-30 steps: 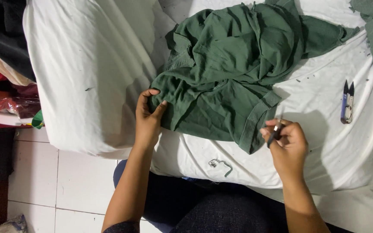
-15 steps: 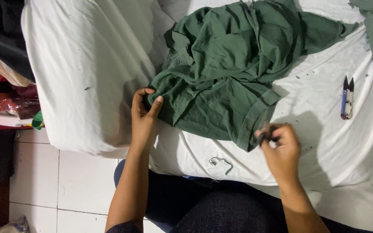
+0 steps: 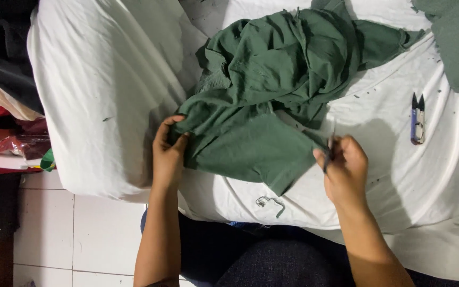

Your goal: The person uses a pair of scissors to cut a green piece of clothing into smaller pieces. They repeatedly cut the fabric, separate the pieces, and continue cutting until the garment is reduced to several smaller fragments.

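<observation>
A crumpled dark green garment lies on a white sheet. My left hand grips the garment's left lower edge with its fingers curled around the fabric. My right hand pinches the garment's right lower hem, where a thin dark thing sticks out between the fingers; what it is cannot be told. A short piece of green thread or trim lies on the sheet below the garment, between my two hands.
Small blue-handled thread snips lie on the sheet at the right. More green cloth lies at the top right. Piled clothes and bags stand at the left beside a white tiled floor. My dark-trousered lap is below.
My right hand has moved up and left along the hem. My left hand has shifted slightly up and curled tighter around the fabric edge.
</observation>
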